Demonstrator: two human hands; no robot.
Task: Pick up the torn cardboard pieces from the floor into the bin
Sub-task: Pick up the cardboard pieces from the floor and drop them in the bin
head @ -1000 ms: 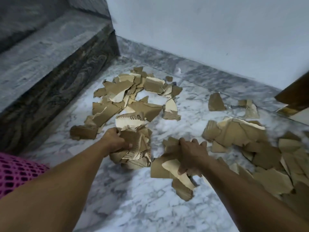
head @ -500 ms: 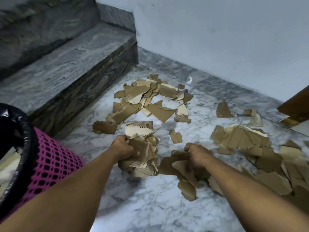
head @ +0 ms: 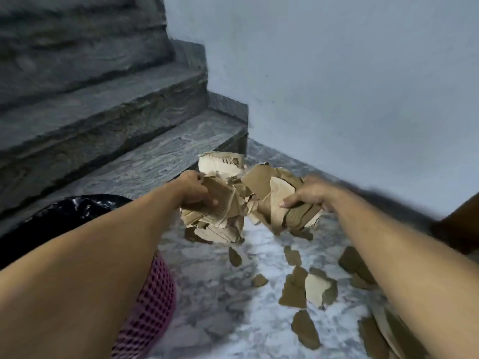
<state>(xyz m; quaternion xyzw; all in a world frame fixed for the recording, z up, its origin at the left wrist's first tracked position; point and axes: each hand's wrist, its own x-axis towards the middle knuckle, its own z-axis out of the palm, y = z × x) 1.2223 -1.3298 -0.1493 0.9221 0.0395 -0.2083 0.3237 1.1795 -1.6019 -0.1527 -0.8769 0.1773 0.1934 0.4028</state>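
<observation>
1. The floor (head: pixel 215 286) is pale marble and carries a scatter of torn cardboard pieces (head: pixel 308 290) on the person's right, with more running out of view at the lower right corner. By my judgement the task is only partly done: that loose litter is yet to be gathered.
2. The bin (head: pixel 153 304), pink mesh with a black liner, stands at the lower left, beside and under the left forearm. Its inside is hidden, so I cannot tell how much it already holds.
3. The 2 raised bundles hang in the air above the floor, near the bin but not over its mouth.
4. The left hand (head: pixel 195 190) is curled tight round a crumpled bundle (head: pixel 220 211).
5. The right hand (head: pixel 309 194) grips a second wad (head: pixel 274 193), thumb pressing on top.
</observation>
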